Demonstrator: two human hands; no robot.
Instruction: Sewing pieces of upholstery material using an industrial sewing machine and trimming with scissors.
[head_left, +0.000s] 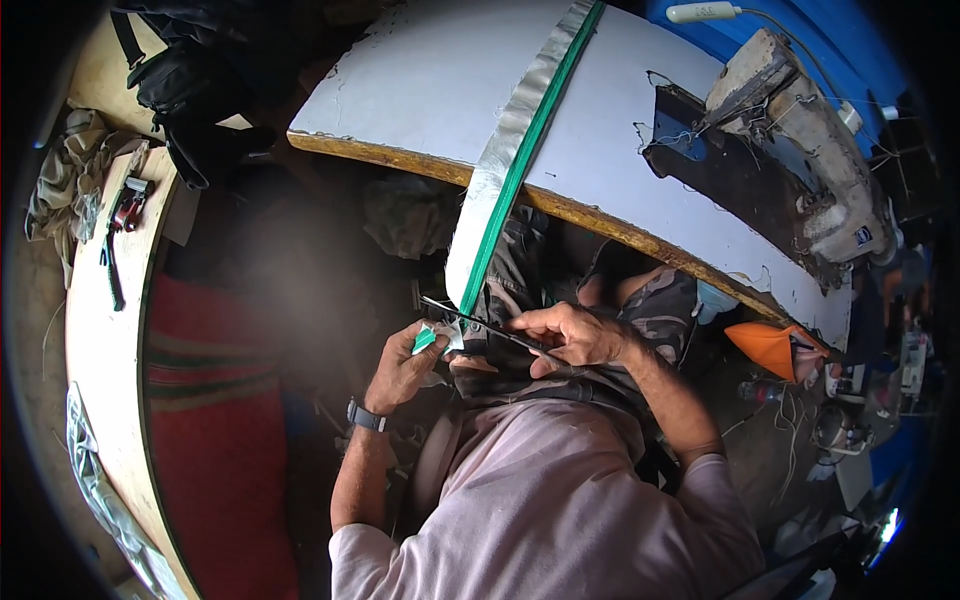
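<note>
A long strip of silvery-white and green material (510,170) crosses the white worktable (390,70) and hangs over its front edge toward my lap. My left hand (400,365) pinches a small green-and-white piece (428,338) at the strip's lower end. My right hand (580,340) grips long dark scissors (500,333), whose blades lie across that lower end, close beside my left fingers.
An old sewing machine (840,210) sits on the table's right. A wooden board (100,350) with small tools stands left, beside red fabric (215,460). Black bags (180,90) lie upper left. An orange object (760,350) and clutter are at right.
</note>
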